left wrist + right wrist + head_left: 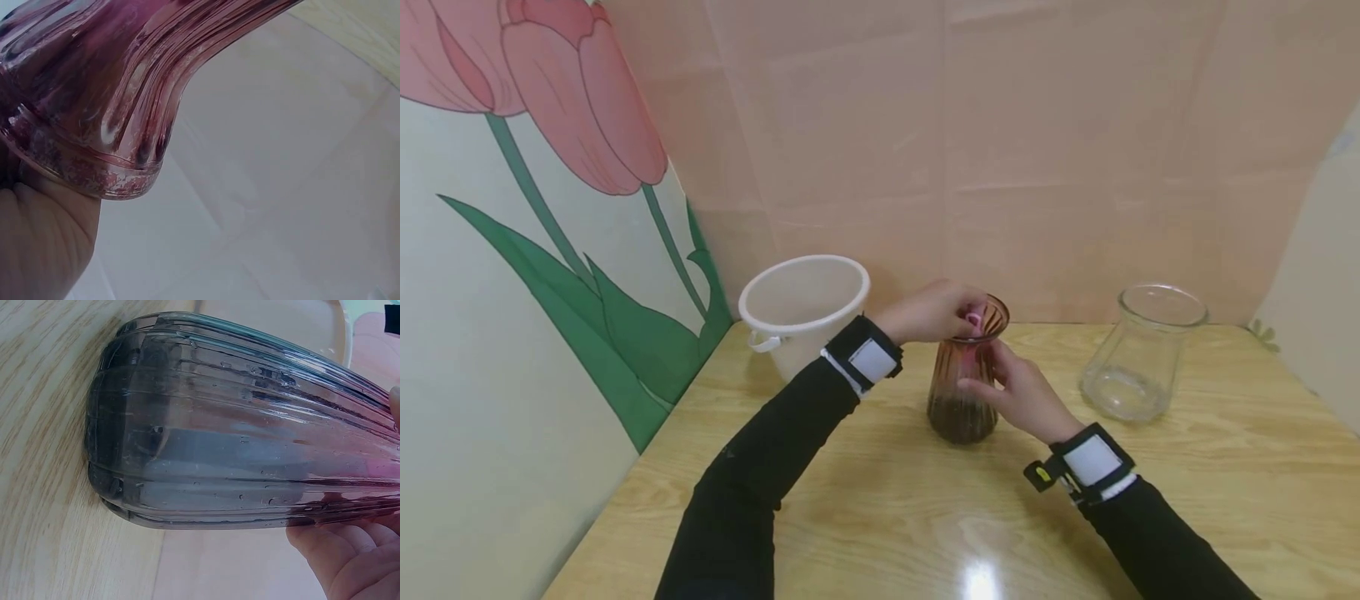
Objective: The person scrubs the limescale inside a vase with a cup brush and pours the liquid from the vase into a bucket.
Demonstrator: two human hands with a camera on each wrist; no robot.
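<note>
A ribbed brown glass vase (961,404) stands upright on the wooden table (887,500), its bottom dark. My left hand (953,313) curls over the vase's rim, and a small pink thing (974,319) shows at its fingertips; I cannot tell what it is. My right hand (1000,385) grips the vase's neck from the right side. The left wrist view shows the vase's rim (112,169) close up against my palm (44,237). The right wrist view shows the vase's body (237,425) on the table, my fingers (350,556) below its neck.
A white plastic bucket (805,308) stands at the back left near the tulip-painted wall. A clear glass vase (1142,354) stands at the back right. A pink wall closes off the table's far edge.
</note>
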